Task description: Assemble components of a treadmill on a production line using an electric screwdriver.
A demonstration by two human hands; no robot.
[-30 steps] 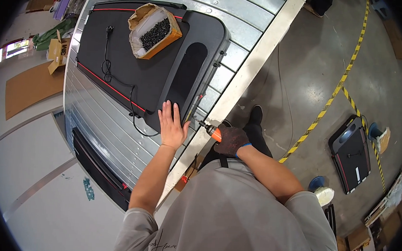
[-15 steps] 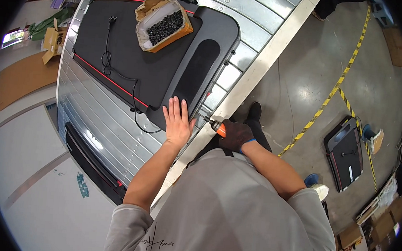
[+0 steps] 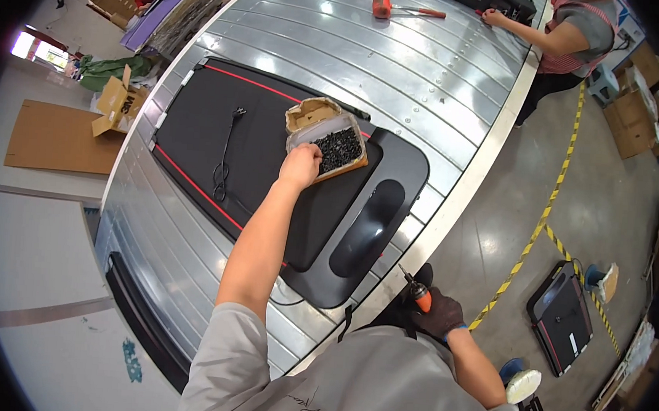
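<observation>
Factory floor w/ yellow tape, ribbed metal table [image 3: 430,83] running thru. Nearest, right hand [image 3: 439,314], gloved, fingers closed on an orange driver [image 3: 417,291], parked off the table edge, prob to keep it ready. Left hand [image 3: 302,164] reaches over the black treadmill deck [image 3: 285,187] into a cardboard box of black screws [image 3: 326,139]; fingers dipped in, can't tell if gripping. Cable [image 3: 224,160] beside it. Far end: mallet [image 3: 397,8], another person's hand [image 3: 489,17].

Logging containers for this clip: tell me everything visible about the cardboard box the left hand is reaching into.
The cardboard box is small, brown and open-topped, with worn flaps folded outward at its far end. It is filled with small dark pieces, likely screws. It lies slightly askew on the flat black machine, which rests on the metal table. The left hand reaches into its near edge, touching the contents.
</observation>
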